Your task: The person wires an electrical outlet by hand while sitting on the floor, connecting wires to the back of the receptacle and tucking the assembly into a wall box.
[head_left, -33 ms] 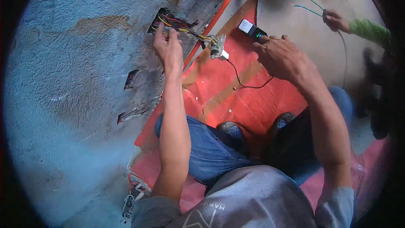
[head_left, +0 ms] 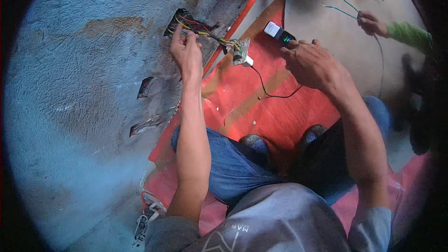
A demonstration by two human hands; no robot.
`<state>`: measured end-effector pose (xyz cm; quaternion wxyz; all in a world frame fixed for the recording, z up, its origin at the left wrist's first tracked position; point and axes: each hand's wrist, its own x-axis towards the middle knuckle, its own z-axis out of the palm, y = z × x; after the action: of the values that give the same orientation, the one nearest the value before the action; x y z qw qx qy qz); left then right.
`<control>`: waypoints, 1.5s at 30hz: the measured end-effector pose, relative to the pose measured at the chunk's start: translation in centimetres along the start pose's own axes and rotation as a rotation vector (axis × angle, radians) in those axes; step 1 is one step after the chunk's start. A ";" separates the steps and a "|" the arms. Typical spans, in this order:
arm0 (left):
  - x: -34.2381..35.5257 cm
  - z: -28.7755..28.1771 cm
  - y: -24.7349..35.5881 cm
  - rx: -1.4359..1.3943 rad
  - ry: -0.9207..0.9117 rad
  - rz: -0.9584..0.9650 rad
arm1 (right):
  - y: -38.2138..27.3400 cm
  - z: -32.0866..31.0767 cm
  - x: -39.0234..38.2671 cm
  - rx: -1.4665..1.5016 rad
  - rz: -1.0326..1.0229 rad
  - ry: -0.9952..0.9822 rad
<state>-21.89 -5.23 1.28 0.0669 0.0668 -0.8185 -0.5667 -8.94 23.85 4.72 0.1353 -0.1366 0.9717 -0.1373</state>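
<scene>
My left hand (head_left: 187, 49) is at a rough opening in the wall, its fingers closed around some of the yellow, red, black and green wires (head_left: 200, 31) there. These run to a wall outlet (head_left: 240, 52) hanging loose outside the wall, with a white plug (head_left: 247, 61) in its front. From the plug a thin black cable (head_left: 268, 92) loops to beneath my right hand (head_left: 312, 63). That hand is palm down, fingers curled, gripping the near end of a small black and white device (head_left: 278, 32) with a lit spot. Its thumb and fingertips are partly hidden.
Another person's hand (head_left: 371, 22) at the right holds a cable with two bare-ended green wires (head_left: 340, 13). An orange corrugated conduit (head_left: 247, 9) runs along the wall base. Two more wall openings (head_left: 145, 87) lie lower. Red sheeting (head_left: 280, 116) covers the floor under my feet.
The device's lit spot now shows some blue beside the green. My hands, the outlet and the wires stay in practically the same place.
</scene>
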 end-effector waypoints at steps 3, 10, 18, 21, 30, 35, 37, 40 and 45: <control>1.3 -0.4 -1.3 -0.101 0.025 0.005 | 0.1 -1.0 1.0 0.049 0.037 -0.210; 1.4 1.1 0.2 0.045 0.019 -0.003 | -0.4 -1.1 0.8 0.043 -0.021 -0.060; 4.2 -0.4 0.0 0.358 0.051 0.137 | -2.6 0.1 3.0 0.262 -0.233 0.030; 4.7 -1.2 -0.8 0.366 0.091 0.151 | -3.0 0.0 3.4 0.243 -0.254 0.003; 5.8 -1.8 -1.9 0.618 0.089 0.332 | -1.9 1.3 5.2 0.266 -0.183 0.267; 5.0 -3.2 -1.1 0.763 0.073 0.383 | -5.2 2.1 9.9 0.695 -0.139 0.268; 5.7 -3.3 -2.1 0.721 0.075 0.394 | -6.4 2.4 12.7 0.748 -0.082 0.238; 6.7 -2.3 -3.6 0.622 0.042 0.419 | -7.7 3.9 17.8 0.759 -0.075 0.374; 5.6 -2.1 -2.3 0.457 0.001 0.386 | -11.2 3.4 22.8 0.817 0.041 0.414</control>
<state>-26.92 -8.95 0.03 0.1572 -0.0766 -0.9224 -0.3443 -26.49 5.76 -0.17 -0.0164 -0.0224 0.8470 -0.5308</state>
